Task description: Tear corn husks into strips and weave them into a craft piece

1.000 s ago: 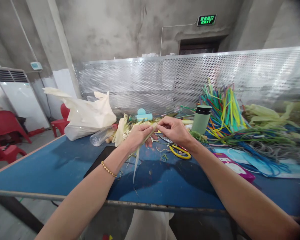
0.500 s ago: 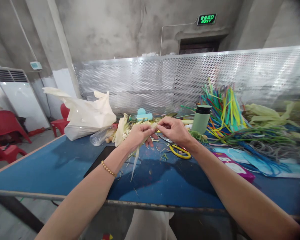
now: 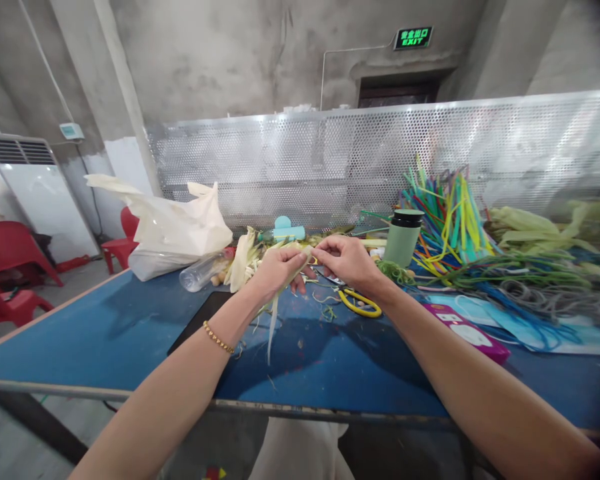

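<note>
Above blue table [image 3: 105,333], long pale husk strip [image 3: 273,327] dangles, tapering.

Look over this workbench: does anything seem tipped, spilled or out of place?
The clear plastic bottle lies on its side beside the white plastic bag, and pale husk scraps litter the blue tabletop around the yellow-handled scissors.
</note>
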Demonstrator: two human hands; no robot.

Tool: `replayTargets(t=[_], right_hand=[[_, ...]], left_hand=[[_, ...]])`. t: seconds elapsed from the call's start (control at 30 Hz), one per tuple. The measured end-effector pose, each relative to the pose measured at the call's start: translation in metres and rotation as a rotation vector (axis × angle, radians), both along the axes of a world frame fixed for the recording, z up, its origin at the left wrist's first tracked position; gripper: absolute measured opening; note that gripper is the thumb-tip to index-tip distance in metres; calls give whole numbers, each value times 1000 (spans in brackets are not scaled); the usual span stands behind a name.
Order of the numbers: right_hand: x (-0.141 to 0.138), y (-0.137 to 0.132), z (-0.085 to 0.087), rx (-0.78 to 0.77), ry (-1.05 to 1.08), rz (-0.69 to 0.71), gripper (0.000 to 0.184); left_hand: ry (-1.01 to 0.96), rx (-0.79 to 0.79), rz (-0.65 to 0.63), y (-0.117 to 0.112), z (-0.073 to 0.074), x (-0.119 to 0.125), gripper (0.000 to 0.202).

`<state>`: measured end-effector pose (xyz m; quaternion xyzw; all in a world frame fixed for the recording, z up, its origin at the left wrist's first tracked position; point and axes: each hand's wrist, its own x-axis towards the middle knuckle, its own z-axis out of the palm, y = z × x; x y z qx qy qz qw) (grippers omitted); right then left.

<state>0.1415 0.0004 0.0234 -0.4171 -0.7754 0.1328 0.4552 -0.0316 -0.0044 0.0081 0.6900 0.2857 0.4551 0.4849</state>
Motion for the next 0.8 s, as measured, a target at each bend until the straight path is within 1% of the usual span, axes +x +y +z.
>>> replayTargets(t=[0.07,0.1,0.17,0.23,0.33,0.5,0.63,0.8], right_hand=[[2,1,0,52,-2,-8,24],[4,1,0,116,-11,-14,22],[6,1,0,293,-55,-7,17],[7,2,0,451,-127,33,16],[7,2,0,565,-199,97,15],[10,5,-2,606,-238,102,17],[11,6,-3,607,-277,89,19],[7,2,-2,597,-313,65,16]], left_hand=[[-17,-13,-13,1,0,-2,27],[-34,-26,-25,2,0,-3,27],[-72,-55,-60,6,-2,-5,26],[-97,-74,-101,9,-4,-7,27],[-103,-92,-146,11,-5,-9,28],[-113,-114,-149,10,-3,-10,28],[-95,-85,-140,10,-3,-9,28],[-9,-35,-59,5,-1,-7,24]])
